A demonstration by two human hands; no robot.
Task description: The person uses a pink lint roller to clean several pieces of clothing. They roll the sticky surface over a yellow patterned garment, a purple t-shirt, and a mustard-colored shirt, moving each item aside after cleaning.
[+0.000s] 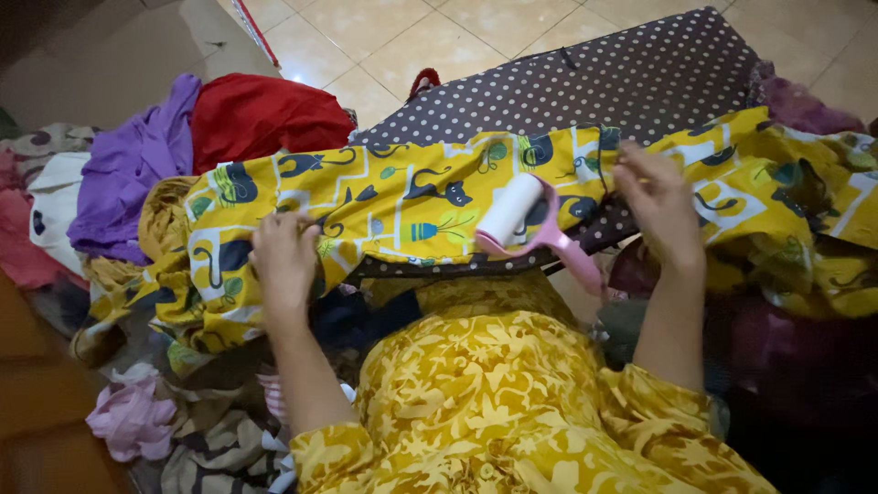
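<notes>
right now a yellow cat-print cloth is lying stretched across a dotted ironing board, draping off it on both sides and bunching up at the far right. the left hand is pressing on the cloth near its left end, fingers curled down and gripping a fold of the yellow fabric. the right hand is resting on the cloth further to the right, fingers bent and pinching the fabric near the board's front edge. between the two hands a lint roller is lying on the cloth, its white roll pointing up-left and its pink handle sticking out over the board's front edge; neither hand is touching it.

just below the board, the person's yellow floral garment is filling the lower middle of the view, with both forearms coming up out of its sleeves. to the left, clothes are lying heaped: a purple garment is sitting beside a red garment, and a pale pink bundle is lying lower down near the left elbow. beyond the board, a tiled floor is showing cream-coloured and shiny. dark purple fabric is lying past the board's right end.
</notes>
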